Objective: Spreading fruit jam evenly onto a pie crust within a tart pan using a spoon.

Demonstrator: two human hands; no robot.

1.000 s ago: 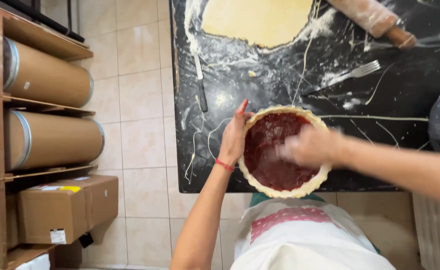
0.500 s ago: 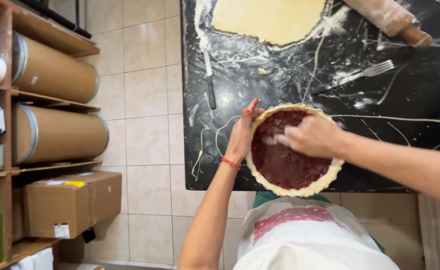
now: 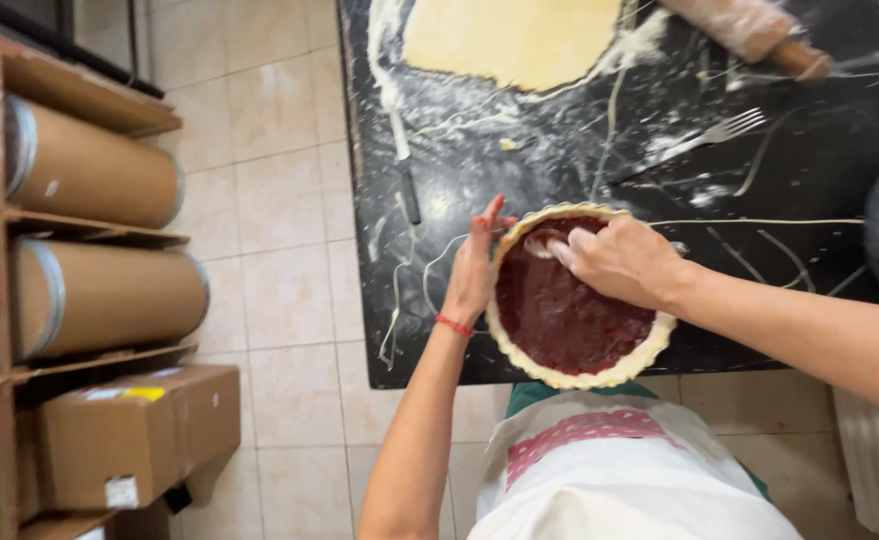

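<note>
A round tart point(image 3: 572, 325) with a pale fluted crust and dark red filling sits at the near edge of the black worktop point(image 3: 520, 170). My left hand point(image 3: 476, 262) rests flat against the tart's left rim, fingers apart, a red band on the wrist. My right hand point(image 3: 620, 262) is over the far part of the filling, fingers closed on a spoon point(image 3: 540, 243) whose pale bowl touches the red filling near the far rim.
A rolled sheet of yellow dough point(image 3: 515, 38) lies at the far side with a rolling pin point(image 3: 750, 28), a fork point(image 3: 710, 135) and a knife point(image 3: 405, 170) on the floured top. Cardboard drums point(image 3: 90, 175) and boxes point(image 3: 130, 435) fill shelves on the left.
My right hand has moved from the tart's middle toward its far left rim, spreading filling. The left hand stays on the rim. The view has shifted slightly.
</note>
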